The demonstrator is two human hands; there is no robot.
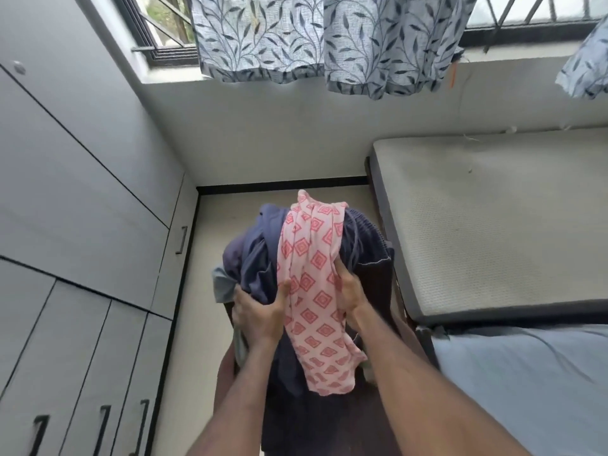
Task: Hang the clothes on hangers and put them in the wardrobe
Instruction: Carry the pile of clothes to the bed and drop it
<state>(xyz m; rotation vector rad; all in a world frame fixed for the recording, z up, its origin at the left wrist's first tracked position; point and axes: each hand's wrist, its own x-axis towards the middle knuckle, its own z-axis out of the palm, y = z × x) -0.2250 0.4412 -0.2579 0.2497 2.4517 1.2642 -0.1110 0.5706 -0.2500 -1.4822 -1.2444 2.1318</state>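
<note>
Barely begun, by the look of it: a heap of clothes (296, 258) carried in front, left hand (260, 311) gripping the blue garments at the near left side, right hand (348, 291) pinching the pink patterned cloth (312, 284) draped over the top, with no hanger visible and the wardrobe (82, 225) on the left with doors closed. Everything left: hangers to find, garments to hang, doors to open. A narrow floor strip (210, 258) between wardrobe and bed (493, 225), wall ahead, so little room for swinging doors.

A home bedroom, seemingly: wardrobe (82, 225), mattress (493, 225), curtained window (329, 37).
</note>
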